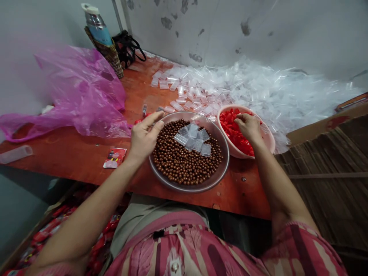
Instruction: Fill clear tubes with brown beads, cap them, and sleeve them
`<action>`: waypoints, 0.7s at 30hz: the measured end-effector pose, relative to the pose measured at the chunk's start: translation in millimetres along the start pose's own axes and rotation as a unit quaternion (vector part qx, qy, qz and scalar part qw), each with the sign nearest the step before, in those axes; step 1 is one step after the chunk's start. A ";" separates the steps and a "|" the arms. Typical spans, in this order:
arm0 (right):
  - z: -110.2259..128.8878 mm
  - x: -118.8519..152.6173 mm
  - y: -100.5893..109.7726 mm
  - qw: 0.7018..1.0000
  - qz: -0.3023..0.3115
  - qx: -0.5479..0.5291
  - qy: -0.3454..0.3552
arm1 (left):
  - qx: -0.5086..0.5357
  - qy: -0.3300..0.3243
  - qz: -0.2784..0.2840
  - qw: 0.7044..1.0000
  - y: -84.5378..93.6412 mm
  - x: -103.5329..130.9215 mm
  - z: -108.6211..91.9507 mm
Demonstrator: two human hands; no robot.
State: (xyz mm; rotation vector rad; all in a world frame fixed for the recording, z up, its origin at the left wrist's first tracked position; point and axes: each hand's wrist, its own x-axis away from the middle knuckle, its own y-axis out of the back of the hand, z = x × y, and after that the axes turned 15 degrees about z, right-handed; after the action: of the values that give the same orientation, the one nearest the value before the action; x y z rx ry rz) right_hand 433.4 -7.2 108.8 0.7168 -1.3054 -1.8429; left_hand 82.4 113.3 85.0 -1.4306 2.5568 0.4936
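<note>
A round metal-rimmed bowl (189, 188) stands in front of me, filled with small shiny brown balls (184, 165). Several clear flat plastic cases (193, 137) lie on top of the balls. At the bowl's left rim is my left hand (145, 138), its fingers stretched out and the thumb apart from them; I see nothing held in it. My right hand (249, 127) reaches over a pale pink basket (268, 140) of red plastic pieces (234, 132). Its thumb and fingers are pinched together over these pieces, and what is between them is hidden.
A large heap of clear cases (258, 84) covers the back right of the red table (97, 172). At left lie a pink plastic bag (86, 92), a red packet (114, 158) and a clear tube (15, 154). A flask (99, 32) stands behind; stacked cardboard (330, 172) is at right.
</note>
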 end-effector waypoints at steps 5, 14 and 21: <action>7.4 -26.9 -10.3 0.997 0.053 0.052 -0.032 | 0.005 0.002 0.064 0.998 -21.9 26.1 -13.3; 41.4 11.5 -4.8 0.995 0.035 -0.003 0.094 | 0.051 0.015 0.064 0.997 -22.8 32.9 -8.1; 123.7 64.2 -38.1 0.908 0.251 0.090 0.324 | 0.148 0.004 0.006 0.989 -24.3 33.0 -3.4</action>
State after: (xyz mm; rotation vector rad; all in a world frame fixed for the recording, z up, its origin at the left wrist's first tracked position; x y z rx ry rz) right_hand 290.2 12.0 111.3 0.8901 -1.0776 -0.9555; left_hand 85.8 74.1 73.2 -1.3145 2.5140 0.1028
